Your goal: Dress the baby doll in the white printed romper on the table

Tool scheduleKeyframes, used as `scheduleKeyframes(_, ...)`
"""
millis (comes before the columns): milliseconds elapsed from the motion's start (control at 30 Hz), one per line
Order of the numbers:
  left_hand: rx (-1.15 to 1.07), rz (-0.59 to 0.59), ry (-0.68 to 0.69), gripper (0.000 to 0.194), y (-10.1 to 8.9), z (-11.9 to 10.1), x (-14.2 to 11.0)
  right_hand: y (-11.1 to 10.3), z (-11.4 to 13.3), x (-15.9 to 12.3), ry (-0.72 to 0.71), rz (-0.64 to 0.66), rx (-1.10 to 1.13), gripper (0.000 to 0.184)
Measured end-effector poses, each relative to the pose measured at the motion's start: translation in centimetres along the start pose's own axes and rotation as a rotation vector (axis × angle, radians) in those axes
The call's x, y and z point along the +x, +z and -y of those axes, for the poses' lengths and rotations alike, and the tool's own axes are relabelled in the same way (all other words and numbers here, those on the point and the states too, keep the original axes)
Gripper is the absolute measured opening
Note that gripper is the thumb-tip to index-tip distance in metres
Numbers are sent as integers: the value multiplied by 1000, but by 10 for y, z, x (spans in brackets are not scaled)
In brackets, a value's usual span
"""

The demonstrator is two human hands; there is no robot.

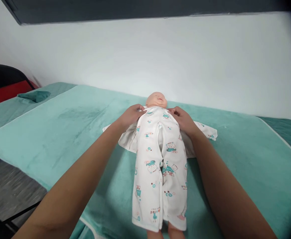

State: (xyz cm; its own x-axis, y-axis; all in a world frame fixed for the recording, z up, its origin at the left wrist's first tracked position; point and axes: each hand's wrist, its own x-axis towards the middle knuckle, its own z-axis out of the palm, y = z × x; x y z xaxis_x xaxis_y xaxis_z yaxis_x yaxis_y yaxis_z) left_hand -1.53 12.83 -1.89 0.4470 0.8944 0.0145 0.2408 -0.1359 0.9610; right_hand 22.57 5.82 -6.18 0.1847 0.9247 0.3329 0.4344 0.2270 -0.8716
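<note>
A baby doll (pixel 156 99) lies on its back on a teal towel (pixel 68 132), head toward the wall. It wears a white romper (pixel 160 166) printed with small teal animals. My left hand (pixel 132 115) grips the romper's fabric at the doll's left-side shoulder, fingers curled around the collar edge. My right hand (pixel 182 120) pinches the fabric at the opposite shoulder. The romper's sleeves spread out flat to both sides under my wrists. The doll's bare feet (pixel 164 233) show below the trouser legs.
A folded dark teal cloth (pixel 34 96) lies at the far left of the table. A black and red chair (pixel 3 84) stands behind the left corner. A white wall rises just behind the doll's head. The table edge drops to grey floor at the lower left.
</note>
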Motion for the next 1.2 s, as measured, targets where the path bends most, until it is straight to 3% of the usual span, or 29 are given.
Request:
scheduleKeyframes(200,-18,-184,25,16,13,7,10,3,-4,14,72,-186,-361,24)
scheduleKeyframes(333,60,-313,53,8,23,13,12,5,-9,19,63,-196,-352,25)
scheduleKeyframes(400,35,-356,102,5,27,16,1,5,-10,16,36,-191,-272,22)
scheduleKeyframes(467,7,-405,146,12,31,17,-25,6,-8,10,1,-201,-173,17)
scheduleKeyframes(567,-12,-445,174,19,39,18,-94,7,-1,-5,-52,-270,-85,15)
scheduleKeyframes(733,119,-341,122,19,60,25,-239,11,17,-34,-129,-371,-41,24)
scheduleKeyframes(833,312,-186,186,35,72,31,-295,13,23,-50,-158,-364,52,27)
scheduleKeyframes(933,535,-153,336,46,77,37,-312,15,25,-69,-122,-338,155,30)
scheduleKeyframes(1033,716,-209,490,46,77,44,-306,16,26,-89,-87,-271,198,35)
scheduleKeyframes(1200,673,-245,600,30,75,41,-297,14,26,-113,-40,-195,210,43)
